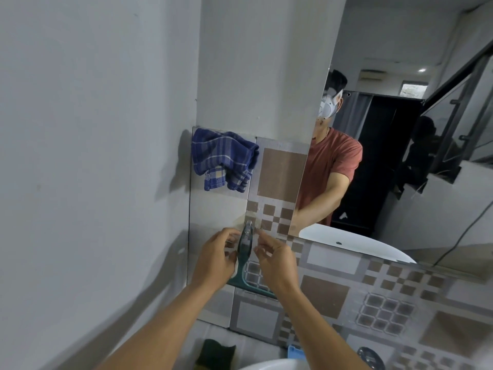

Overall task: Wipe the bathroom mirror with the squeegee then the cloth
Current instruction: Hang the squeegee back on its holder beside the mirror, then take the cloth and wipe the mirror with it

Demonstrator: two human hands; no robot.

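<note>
A teal squeegee [245, 252] hangs upright on a clear hook [249, 228] against the tiled wall, its blade end down behind my wrists. My left hand [217, 256] curls beside the handle on its left, fingers touching it. On the handle's right, my right hand [274, 259] has its fingertips pinched near the hook. A blue plaid cloth [222, 158] hangs on the wall above and to the left. The mirror [400, 156] fills the upper right and reflects a person in a red shirt.
A white sink rim [266, 365] shows at the bottom edge, with a dark green sponge [216, 351] and a blue object [295, 352] beside it. A plain grey wall stands close on the left. Patterned tiles run under the mirror.
</note>
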